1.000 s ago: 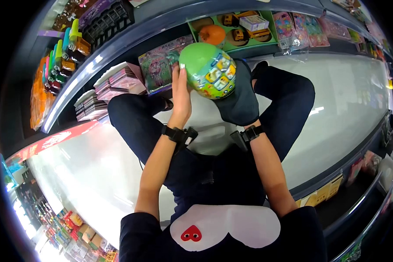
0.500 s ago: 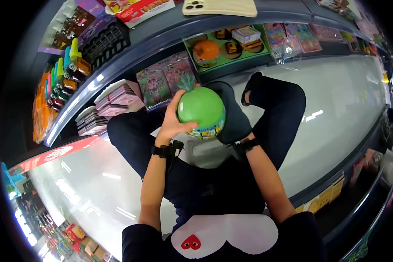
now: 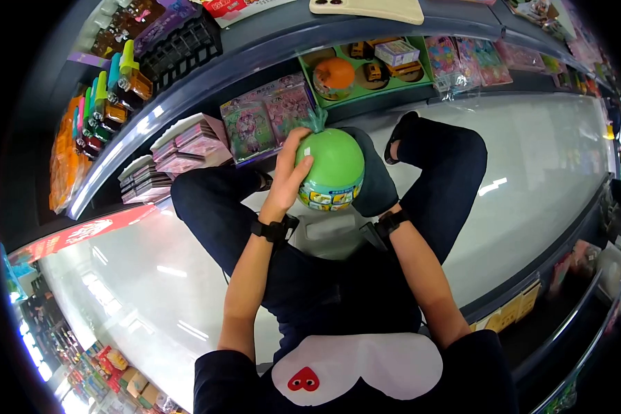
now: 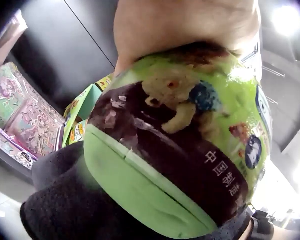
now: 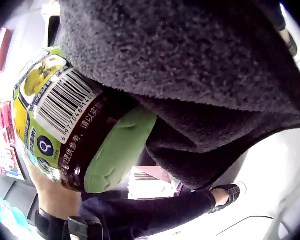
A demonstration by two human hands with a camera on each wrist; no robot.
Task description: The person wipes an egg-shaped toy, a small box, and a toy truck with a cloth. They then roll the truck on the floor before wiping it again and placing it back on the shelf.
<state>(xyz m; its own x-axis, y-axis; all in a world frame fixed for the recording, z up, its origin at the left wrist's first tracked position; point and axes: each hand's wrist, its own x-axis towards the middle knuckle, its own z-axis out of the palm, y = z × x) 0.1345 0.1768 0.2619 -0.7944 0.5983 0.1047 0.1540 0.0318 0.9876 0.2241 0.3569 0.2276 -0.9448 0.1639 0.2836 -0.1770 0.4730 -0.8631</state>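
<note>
A shiny green ball-shaped package (image 3: 332, 155) with a printed label band and a gathered clear plastic top is held above the lap. My left hand (image 3: 288, 172) grips its left side, fingers and thumb curled against it; in the left wrist view this hand (image 4: 185, 25) lies over the package (image 4: 190, 135). A dark fuzzy cloth (image 3: 378, 179) covers my right hand and touches the package's right side. In the right wrist view the cloth (image 5: 190, 60) lies against the package (image 5: 70, 125), beside a barcode and a pale green base. The right fingers are hidden beneath it.
A shelf edge (image 3: 255, 52) curves across the front, with a green tray (image 3: 362, 96) of toys, pink packages (image 3: 265, 117) and card stacks (image 3: 186, 145) below. A pale phone (image 3: 372, 8) lies on the shelf. Crossed legs flank a grey stool-like object (image 3: 328, 234) on the glossy floor.
The package came down from near the tray and turned, its plain green part now facing up. Over the last half second it shifted slightly right, and my left thumb moved up its side.
</note>
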